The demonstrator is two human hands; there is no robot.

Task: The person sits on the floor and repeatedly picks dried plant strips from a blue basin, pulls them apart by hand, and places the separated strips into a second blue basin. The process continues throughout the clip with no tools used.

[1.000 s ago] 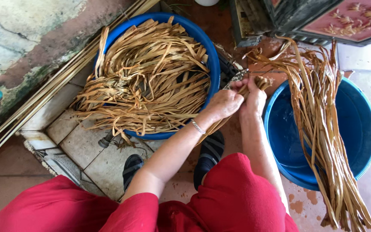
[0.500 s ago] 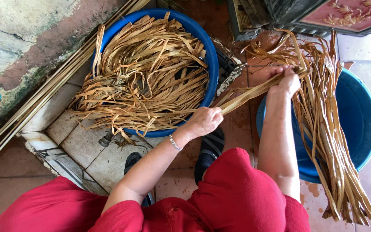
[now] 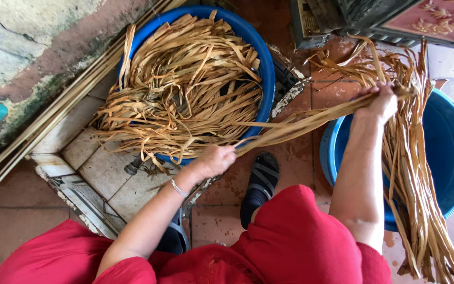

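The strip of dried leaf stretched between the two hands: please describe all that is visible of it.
The strip is a long, flat, tan band of dried leaf or reed, looking fibrous and partly split into narrower ribbons. It runs taut and slanted, from the left hand low near the full blue tub up to the right hand, which grips it with a bundle of similar strips hanging over a second blue tub.

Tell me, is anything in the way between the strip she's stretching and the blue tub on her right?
Nothing visible is. The strip runs from the left hand up to the right hand, which already holds it over the rim of the right tub, beside the draped bundle of strips.
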